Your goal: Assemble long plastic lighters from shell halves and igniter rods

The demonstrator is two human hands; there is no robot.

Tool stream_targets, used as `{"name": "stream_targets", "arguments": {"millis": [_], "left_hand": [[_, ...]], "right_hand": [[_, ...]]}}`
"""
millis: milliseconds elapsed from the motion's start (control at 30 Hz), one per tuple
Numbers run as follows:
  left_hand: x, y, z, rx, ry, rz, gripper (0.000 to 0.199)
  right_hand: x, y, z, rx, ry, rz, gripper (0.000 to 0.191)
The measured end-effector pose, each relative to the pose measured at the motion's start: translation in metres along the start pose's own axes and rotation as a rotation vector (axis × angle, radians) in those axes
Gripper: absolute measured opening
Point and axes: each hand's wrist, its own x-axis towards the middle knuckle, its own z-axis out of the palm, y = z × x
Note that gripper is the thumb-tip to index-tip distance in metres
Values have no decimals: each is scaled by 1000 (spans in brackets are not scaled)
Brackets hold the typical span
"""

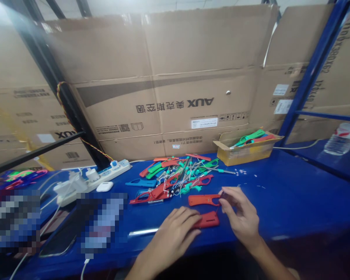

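My left hand (176, 229) is closed around a red long-necked lighter (209, 220), whose handle lies level near the table's front. Its silver metal tube (142, 232) sticks out to the left past my wrist. My right hand (242, 216) is just right of the handle, thumb and fingers pinched on a small dark piece (223, 196) I cannot identify. Touching or just behind those fingertips is an orange-red handle shell (200, 200) with a looped end. Farther back is a heap of red, green and blue lighter parts (175, 177), with metal tubes and thin white wires.
A cardboard box (247, 153) of lighter handles stands at the back right. White scraps (240, 171) lie before it. At left are a power strip (96, 181) with chargers, a white earphone case (104, 186) and phones (67, 225). A cardboard wall (163, 89) closes the back.
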Motion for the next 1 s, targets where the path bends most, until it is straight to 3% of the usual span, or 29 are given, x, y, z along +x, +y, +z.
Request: {"name": "stream_targets", "arguments": {"millis": [700,1000], "left_hand": [[-1,0,1,3,2,-2,29],[0,1,-1,13,24,13,27]], "right_hand": [[0,3,1,-22,60,-36,36],[-2,3,0,44,17,-22,33]]}}
